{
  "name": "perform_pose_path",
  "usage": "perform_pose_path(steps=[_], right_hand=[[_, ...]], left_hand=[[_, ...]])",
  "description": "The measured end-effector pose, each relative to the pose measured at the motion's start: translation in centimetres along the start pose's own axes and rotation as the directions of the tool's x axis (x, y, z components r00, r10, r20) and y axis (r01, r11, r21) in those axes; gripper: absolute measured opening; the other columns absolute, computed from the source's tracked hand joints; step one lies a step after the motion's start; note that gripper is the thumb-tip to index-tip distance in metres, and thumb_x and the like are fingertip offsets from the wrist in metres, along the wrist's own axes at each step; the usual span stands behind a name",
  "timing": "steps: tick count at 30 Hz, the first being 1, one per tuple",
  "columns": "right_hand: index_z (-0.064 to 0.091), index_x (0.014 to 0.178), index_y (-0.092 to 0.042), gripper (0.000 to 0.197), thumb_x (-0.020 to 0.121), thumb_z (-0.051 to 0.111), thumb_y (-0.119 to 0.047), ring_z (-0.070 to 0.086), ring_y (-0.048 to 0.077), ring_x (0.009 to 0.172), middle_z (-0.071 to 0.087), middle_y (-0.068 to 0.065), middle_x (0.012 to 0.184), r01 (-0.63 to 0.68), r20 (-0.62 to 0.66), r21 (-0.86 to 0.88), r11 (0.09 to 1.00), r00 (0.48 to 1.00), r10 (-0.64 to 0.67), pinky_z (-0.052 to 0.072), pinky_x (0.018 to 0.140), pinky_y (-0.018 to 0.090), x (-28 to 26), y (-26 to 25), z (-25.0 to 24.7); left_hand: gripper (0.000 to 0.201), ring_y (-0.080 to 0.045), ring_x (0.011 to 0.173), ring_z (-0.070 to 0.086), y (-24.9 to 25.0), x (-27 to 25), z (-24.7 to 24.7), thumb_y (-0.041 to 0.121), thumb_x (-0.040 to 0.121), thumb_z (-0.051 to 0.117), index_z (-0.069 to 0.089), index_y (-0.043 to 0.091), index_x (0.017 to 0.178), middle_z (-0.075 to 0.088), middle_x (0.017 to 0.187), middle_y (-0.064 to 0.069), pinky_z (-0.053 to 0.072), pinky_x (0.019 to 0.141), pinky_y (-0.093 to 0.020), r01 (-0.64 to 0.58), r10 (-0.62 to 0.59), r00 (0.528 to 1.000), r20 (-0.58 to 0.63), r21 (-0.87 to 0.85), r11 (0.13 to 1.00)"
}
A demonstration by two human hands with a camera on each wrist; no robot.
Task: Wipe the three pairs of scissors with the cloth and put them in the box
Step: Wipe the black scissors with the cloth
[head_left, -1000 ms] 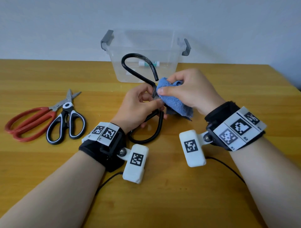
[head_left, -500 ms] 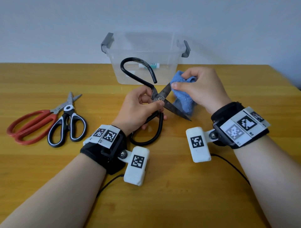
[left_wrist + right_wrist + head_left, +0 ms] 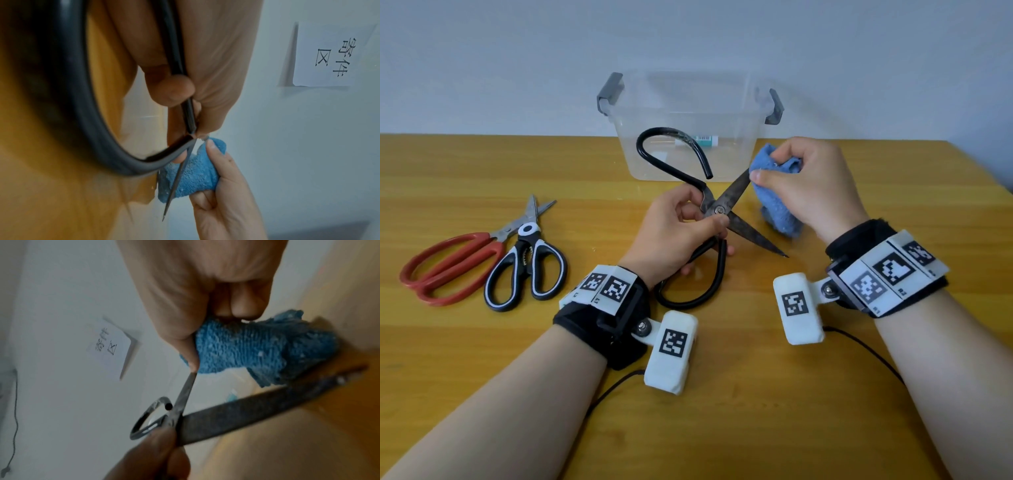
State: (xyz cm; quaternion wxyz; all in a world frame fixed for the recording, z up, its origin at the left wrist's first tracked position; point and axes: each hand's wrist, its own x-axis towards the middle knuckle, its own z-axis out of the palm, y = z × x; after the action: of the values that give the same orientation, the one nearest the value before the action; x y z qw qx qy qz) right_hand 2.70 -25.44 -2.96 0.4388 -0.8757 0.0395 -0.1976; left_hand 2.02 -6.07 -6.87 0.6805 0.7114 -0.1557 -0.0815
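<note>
head view, left hand [image 3: 674, 233] gripping black scissors [image 3: 722, 219], right hand [image 3: 808, 185] pinching cloth [image 3: 774, 209]

Tip of the upper blade of the black scissors [image 3: 726, 212] is buried in the blue cloth [image 3: 779, 209] my right hand [image 3: 815, 185] pinches. My left hand [image 3: 674, 233] covers where the lower handle loop meets the pivot. Left wrist view: near loop blurred, cut off at top edge. Right wrist view: whole frame smeared. Small item inside the box [image 3: 688, 113]: label too small to read.
</note>
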Motion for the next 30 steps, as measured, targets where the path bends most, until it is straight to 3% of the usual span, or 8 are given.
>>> perform_pose_path(steps=[4,6,12,15,18,24,27,30], right_hand=[[0.069,0.082,-0.032,0.023,0.073,0.088,-0.040,0.058,-0.004,0.074,0.062,-0.018,0.082,-0.025,0.332,0.004,1.000,0.943,0.022,0.041,0.064,0.020,-1.0,-1.6,0.9],[0.068,0.080,-0.032,0.023,0.074,0.089,-0.038,0.057,-0.005,0.075,0.062,-0.018,0.087,-0.027,0.310,0.000,1.000,0.951,0.026,0.041,0.063,0.017,-1.1,-1.3,1.5],[0.067,0.082,-0.017,0.019,0.082,0.082,-0.028,0.051,-0.013,0.062,0.057,-0.014,0.077,0.076,-0.022,-0.004,0.997,0.997,-0.076,0.038,0.057,0.004,-0.1,-0.2,-0.2],[0.068,0.079,-0.025,0.019,0.078,0.086,-0.030,0.054,-0.010,0.064,0.060,-0.017,0.077,0.059,0.178,0.079,0.995,0.981,-0.073,0.043,0.060,0.008,-0.7,-1.7,-0.1],[0.067,0.077,-0.028,0.021,0.075,0.088,-0.031,0.063,0.001,0.062,0.064,-0.013,0.075,-0.010,0.361,0.050,0.999,0.932,-0.008,0.046,0.054,0.016,-1.4,-2.3,1.0],[0.062,0.078,-0.026,0.021,0.080,0.083,-0.032,0.059,0.005,0.077,0.061,-0.013,0.083,0.005,0.035,-0.003,1.000,0.999,-0.005,0.046,0.068,0.024,-0.5,-1.3,0.4],[0.065,0.077,-0.028,0.020,0.079,0.085,-0.032,0.059,-0.006,0.069,0.061,-0.017,0.079,0.022,0.178,0.024,0.999,0.984,-0.026,0.047,0.064,0.016,-1.1,-2.4,0.2],[0.070,0.080,-0.018,0.019,0.077,0.087,-0.027,0.072,0.014,0.066,0.070,-0.002,0.081,-0.065,0.362,0.067,0.996,0.932,0.036,0.057,0.059,0.030,-1.9,-3.0,1.0]], left_hand=[[0.018,-0.036,0.070,0.077,0.1,0.1,-0.1,0.001,0.096,0.067,0.049,0.001,0.097,0.073,0.075,-0.014,0.033,0.032,-0.020,0.002,-0.002,1.000,0.015,0.026,1.000],[0.019,-0.037,0.070,0.077,0.0,0.1,-0.1,0.001,0.096,0.067,0.048,-0.001,0.101,0.073,0.075,-0.014,0.033,0.032,-0.020,-0.007,0.007,1.000,0.020,0.021,1.000],[0.024,-0.036,0.070,0.077,0.1,0.0,0.0,0.005,0.097,0.067,0.044,0.009,0.100,0.071,0.077,-0.016,0.033,0.032,-0.019,-0.017,0.017,1.000,0.006,-0.017,1.000],[0.023,-0.035,0.069,0.077,0.0,0.1,0.0,0.005,0.097,0.068,0.045,0.009,0.097,0.071,0.074,-0.012,0.032,0.032,-0.019,-0.015,0.015,1.000,-0.003,-0.006,1.000],[0.021,-0.035,0.070,0.077,-0.1,0.2,0.0,0.004,0.096,0.068,0.048,0.001,0.100,0.073,0.080,-0.020,0.033,0.031,-0.020,-0.031,0.031,0.999,0.021,0.015,0.999],[0.024,-0.036,0.069,0.077,-0.1,0.0,0.0,0.005,0.096,0.068,0.044,0.008,0.099,0.072,0.078,-0.016,0.031,0.031,-0.019,-0.010,0.010,0.999,0.035,-0.004,1.000],[0.023,-0.036,0.069,0.077,-0.1,0.1,0.0,0.005,0.096,0.068,0.046,0.005,0.099,0.073,0.079,-0.016,0.031,0.031,-0.019,-0.007,0.007,1.000,0.023,0.000,1.000],[0.023,-0.036,0.070,0.077,-0.1,0.1,-0.1,0.004,0.096,0.068,0.048,-0.004,0.103,0.074,0.084,-0.023,0.033,0.030,-0.021,-0.042,0.042,0.998,0.046,0.015,0.999]])
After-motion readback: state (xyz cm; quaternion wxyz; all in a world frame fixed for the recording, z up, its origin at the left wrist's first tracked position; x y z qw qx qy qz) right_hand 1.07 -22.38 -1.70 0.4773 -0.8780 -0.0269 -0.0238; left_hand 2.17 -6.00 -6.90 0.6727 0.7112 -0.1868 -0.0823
